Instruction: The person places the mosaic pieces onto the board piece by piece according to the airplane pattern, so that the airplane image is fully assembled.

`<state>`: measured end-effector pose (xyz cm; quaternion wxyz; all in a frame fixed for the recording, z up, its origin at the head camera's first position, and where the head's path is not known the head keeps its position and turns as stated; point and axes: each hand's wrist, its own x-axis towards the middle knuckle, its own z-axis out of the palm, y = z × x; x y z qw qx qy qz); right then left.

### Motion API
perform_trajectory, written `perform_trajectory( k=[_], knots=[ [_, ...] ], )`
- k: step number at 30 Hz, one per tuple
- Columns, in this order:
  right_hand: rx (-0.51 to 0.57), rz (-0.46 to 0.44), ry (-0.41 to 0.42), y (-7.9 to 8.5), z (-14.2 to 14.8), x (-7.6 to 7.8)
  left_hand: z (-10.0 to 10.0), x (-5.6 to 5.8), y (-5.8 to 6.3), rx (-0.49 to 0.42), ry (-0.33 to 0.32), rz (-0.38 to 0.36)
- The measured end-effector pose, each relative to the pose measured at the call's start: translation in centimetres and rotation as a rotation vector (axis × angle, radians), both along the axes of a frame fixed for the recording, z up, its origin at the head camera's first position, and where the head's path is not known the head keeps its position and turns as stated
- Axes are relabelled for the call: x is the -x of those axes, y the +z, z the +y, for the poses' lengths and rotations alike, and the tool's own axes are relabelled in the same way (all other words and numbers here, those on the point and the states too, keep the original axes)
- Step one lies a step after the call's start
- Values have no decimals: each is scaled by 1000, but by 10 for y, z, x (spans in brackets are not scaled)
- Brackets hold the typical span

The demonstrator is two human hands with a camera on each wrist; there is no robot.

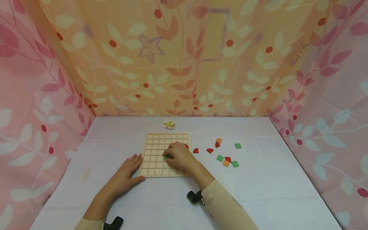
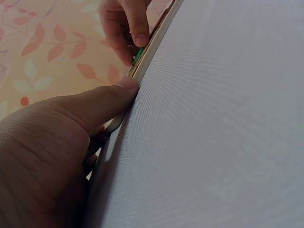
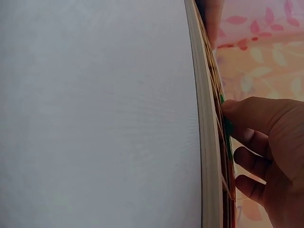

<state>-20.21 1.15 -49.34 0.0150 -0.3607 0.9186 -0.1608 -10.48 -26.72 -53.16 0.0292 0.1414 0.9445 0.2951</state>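
Note:
A square wooden grid board (image 1: 152, 145) lies flat on the table. My left hand (image 1: 126, 174) rests at its near left corner, fingers along the left edge and thumb at the near edge. Over the board's middle, my right hand (image 1: 181, 156) pinches a green tile (image 1: 165, 157) between thumb and fingers, low against the grid. That thumb touches the green tile (image 3: 222, 99) in the right wrist view too. A red piece (image 1: 186, 146) on the board shows past the right hand, which hides the cells beneath it.
Right of the board lie loose red quarter-round pieces (image 1: 210, 150), orange squares (image 1: 226, 163) and green diamonds (image 1: 235, 164). A small patterned card (image 1: 168, 124) lies behind the board. Floral curtains (image 1: 184, 64) enclose the white table (image 1: 258, 191) at the back and sides.

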Motion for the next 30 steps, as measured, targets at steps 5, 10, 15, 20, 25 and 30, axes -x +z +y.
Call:
perform_trajectory(
  k=[5,10,15,20,25,30],
  knots=[
    [1,17,12,0,0,0,0,0,0,2,-2,4],
    [-2,20,13,4,0,-2,-1,0,0,-2,-3,6],
    [29,31,12,21,5,-6,0,0,1,-6,-5,10],
    [74,69,18,40,17,-8,0,0,1,-9,-7,16],
    [116,80,-1,58,37,-11,0,0,1,-12,-8,15],
    [147,128,-13,73,61,-15,0,0,0,-18,-4,12]
  ],
)
